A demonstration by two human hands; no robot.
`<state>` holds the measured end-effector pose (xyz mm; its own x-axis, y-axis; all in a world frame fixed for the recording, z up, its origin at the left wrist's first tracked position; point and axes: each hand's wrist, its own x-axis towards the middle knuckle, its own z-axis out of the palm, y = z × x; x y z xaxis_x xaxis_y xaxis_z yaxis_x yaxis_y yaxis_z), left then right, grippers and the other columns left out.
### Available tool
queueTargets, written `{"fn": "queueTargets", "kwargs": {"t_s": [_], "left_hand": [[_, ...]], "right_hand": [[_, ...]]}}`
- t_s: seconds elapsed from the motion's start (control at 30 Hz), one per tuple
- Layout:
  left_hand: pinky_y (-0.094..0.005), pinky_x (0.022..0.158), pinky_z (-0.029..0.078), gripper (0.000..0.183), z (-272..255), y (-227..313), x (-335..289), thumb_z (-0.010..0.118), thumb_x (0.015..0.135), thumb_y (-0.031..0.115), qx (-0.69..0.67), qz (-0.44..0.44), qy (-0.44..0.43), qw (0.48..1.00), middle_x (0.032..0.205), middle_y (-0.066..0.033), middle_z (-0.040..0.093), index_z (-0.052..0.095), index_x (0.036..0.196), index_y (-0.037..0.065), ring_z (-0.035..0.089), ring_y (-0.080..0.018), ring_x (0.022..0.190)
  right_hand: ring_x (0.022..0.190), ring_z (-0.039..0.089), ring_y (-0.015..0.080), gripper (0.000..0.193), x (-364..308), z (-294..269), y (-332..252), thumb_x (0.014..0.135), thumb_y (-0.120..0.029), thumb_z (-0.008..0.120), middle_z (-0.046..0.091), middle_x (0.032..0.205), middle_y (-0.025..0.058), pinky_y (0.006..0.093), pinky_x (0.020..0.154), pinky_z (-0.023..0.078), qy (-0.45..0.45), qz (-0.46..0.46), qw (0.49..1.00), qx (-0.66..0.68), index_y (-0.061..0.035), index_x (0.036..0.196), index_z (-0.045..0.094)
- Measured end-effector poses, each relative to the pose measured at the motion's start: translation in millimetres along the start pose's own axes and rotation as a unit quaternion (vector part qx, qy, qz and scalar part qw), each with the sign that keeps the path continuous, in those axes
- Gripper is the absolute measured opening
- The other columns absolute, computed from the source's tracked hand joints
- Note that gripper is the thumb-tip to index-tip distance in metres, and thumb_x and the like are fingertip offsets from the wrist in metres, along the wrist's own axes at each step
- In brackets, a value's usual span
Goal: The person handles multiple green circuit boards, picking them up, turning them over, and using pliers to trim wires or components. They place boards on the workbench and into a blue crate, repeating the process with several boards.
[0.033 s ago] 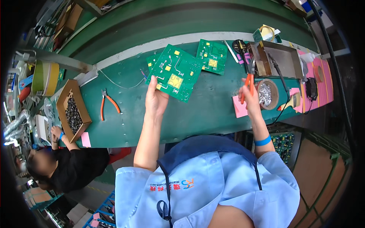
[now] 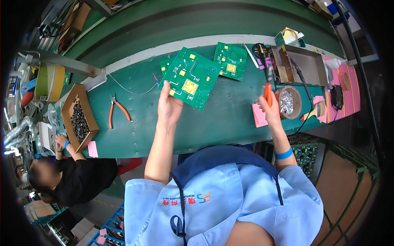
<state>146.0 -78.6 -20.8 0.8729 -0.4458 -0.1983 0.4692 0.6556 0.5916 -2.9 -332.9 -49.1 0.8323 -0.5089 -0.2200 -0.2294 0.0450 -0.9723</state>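
My left hand (image 2: 169,105) grips a green circuit board (image 2: 199,73) by its lower left edge, thumb on top. The board is tilted above the table and has yellow square patches and small soldered spots. My right hand (image 2: 269,111) is closed round orange-handled pliers (image 2: 268,94), their metal jaws pointing away from me. They are held left of a round tub of silvery bits (image 2: 287,101). Another green board (image 2: 230,61) lies beyond the held one, to its right. Part of a further board (image 2: 165,64) shows behind the held one. My fingers under the board are hidden.
Orange-handled cutters (image 2: 117,111) lie at the left, near a cardboard box of small dark parts (image 2: 80,123). At the right are pink sheets (image 2: 259,115), a metal tray (image 2: 308,65), a soldering iron (image 2: 298,70) and a brush (image 2: 315,111). A co-worker (image 2: 86,178) sits at the lower left.
The pliers have turned in my right hand: their handles stood apart before and now look close together, seen nearly edge-on. The held board has barely moved.
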Motion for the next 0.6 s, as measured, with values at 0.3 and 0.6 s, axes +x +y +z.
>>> {"fn": "queueTargets", "kwargs": {"t_s": [0.3,0.6], "left_hand": [[-0.0392,0.085,0.038,0.048,-2,4,-4,0.032,0.085,0.042,-0.034,-0.018,0.009,0.999,0.112,-0.0087,0.047,0.038,0.115,0.006,0.046,-0.0222,0.103],[-0.0438,0.089,0.033,0.054,-6,2,-6,0.033,0.083,0.047,-0.034,-0.033,0.024,0.999,0.119,-0.0102,0.041,0.036,0.118,0.006,0.040,-0.0266,0.109]], "right_hand": [[0.092,0.043,0.0279,0.066,-22,-1,53,0.051,-0.021,0.074,0.045,0.100,0.0115,0.0385,0.080,0.032,0.049,-0.207,0.818,-0.534,-0.0091,0.108,0.045],[0.107,0.035,0.0327,0.050,-27,24,29,0.057,-0.017,0.071,0.040,0.112,0.0162,0.0410,0.088,0.030,0.040,-0.276,0.841,-0.464,-0.0058,0.101,0.051]]}}
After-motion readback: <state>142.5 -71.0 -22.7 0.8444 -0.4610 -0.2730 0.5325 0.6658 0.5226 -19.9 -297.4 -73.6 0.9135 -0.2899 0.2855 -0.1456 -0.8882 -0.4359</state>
